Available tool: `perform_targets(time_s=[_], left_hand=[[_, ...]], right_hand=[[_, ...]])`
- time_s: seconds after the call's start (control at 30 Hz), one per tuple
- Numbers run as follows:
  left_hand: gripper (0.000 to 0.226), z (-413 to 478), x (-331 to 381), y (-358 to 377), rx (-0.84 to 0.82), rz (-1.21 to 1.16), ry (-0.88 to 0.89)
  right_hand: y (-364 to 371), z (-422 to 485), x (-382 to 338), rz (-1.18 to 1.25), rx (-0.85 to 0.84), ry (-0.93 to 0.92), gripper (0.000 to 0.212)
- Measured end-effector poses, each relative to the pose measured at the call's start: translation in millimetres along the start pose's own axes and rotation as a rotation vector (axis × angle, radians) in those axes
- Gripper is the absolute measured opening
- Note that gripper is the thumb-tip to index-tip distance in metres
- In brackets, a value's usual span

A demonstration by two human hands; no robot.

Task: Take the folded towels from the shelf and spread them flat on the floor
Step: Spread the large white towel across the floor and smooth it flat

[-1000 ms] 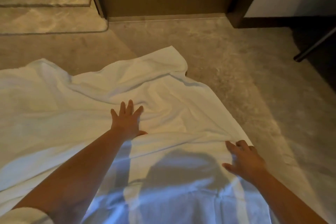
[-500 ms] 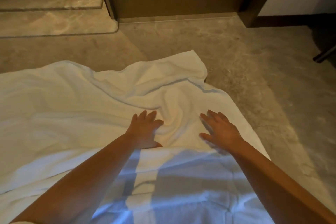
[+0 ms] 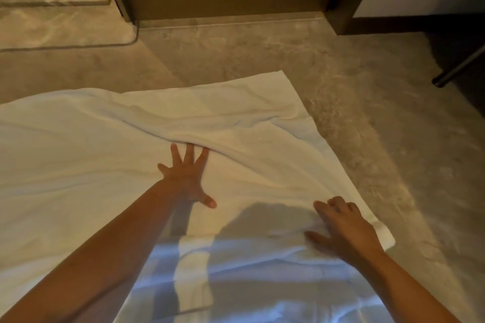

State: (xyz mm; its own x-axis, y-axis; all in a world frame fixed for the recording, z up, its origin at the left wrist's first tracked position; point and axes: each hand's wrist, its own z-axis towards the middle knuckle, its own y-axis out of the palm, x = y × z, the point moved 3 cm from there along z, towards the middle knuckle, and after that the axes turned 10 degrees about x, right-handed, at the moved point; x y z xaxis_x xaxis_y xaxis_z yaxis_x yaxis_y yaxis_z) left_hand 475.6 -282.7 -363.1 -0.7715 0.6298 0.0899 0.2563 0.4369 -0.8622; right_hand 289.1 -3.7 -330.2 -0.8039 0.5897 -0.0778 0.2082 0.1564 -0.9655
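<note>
**WHITE TOWEL, OPENED ON FLOOR: SMOOTHING STAGE**

Towel [image 3: 105, 165]: spread on stone floor [image 3: 367, 86], long axis left to right across view, wrinkled.
Left hand [image 3: 187, 178]: fingers straight and splayed, palm flat on cloth.
Raised fold [image 3: 236, 139]: touching left-hand fingertips, running rightward beyond them.
Right hand [image 3: 346, 228]: right of left hand, nearer body, at towel's edge; fingers bent, grip on cloth not discernible.
Rolled corner [image 3: 384, 238]: farther right of left hand.
Likely next: fold pushed outward, left hand nearer.

One wide-angle camera, worn on the head, looks forward and steeply down from close above the towel [image 3: 78, 165]. Past the fingertips of the left hand [image 3: 187, 181], the view reaches the floor [image 3: 262, 55] and wall base [image 3: 231, 21].
</note>
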Motion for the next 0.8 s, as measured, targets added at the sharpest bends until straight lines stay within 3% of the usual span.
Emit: perform_targets(time_s=[0.1,0.17,0.37,0.47,0.6,0.7,0.73,0.8], left_hand=[[0.149,9.5,0.8,0.8,-0.043,-0.018,-0.01],[0.149,11.4,-1.9,3.6,-0.043,-0.02,-0.002],[0.153,13.3,-5.2,13.1,-0.022,-0.036,0.033],[0.152,13.4,-8.2,14.3,-0.007,-0.042,0.047],[0.147,10.9,-9.7,14.6,0.022,-0.052,0.061],[0.129,7.2,-11.9,5.6,0.047,-0.077,0.046],[0.115,6.0,-13.3,-2.3,0.118,-0.121,0.022],[0.078,7.8,-14.1,-27.0,0.443,-0.239,-0.028]], right_hand=[[-17.0,38.7,-23.1,0.061,0.228,-0.093,0.055],[-23.4,75.0,-40.5,0.136,0.272,-0.141,0.06],[-21.9,179.4,-68.6,0.106,0.074,-0.104,0.069],[-8.9,190.9,-56.7,0.12,-0.057,-0.042,0.081],[-0.7,181.9,-32.3,0.153,-0.067,0.057,0.092],[0.8,175.3,-17.1,0.142,-0.098,0.102,0.098],[1.3,173.0,-12.1,0.141,-0.108,0.117,0.1],[3.4,167.2,-2.5,0.146,-0.123,0.149,0.102]])
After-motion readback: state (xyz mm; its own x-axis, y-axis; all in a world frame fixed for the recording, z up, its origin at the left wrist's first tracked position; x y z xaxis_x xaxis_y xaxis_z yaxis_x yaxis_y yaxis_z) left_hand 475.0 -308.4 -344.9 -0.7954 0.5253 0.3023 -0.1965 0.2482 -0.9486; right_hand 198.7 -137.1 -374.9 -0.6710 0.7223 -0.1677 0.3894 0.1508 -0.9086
